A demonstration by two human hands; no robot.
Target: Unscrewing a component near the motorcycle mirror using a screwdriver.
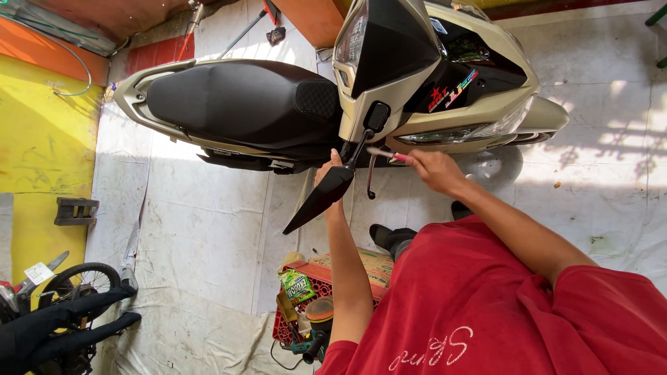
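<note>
- A red crate [316, 278] of tools is sitting on the floor, near the person.
- The left hand [328, 172] is gripping the black mirror [321, 198].
- The right hand [434, 170] is squeezing a pink screwdriver [389, 155], pointing it at the mirror's stem.
- The scooter [333, 97] is standing behind both hands.

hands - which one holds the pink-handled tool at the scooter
The right hand holds the pink-handled tool, its tip toward the mirror stem. The left hand holds no tool; it grips the black mirror.
</note>
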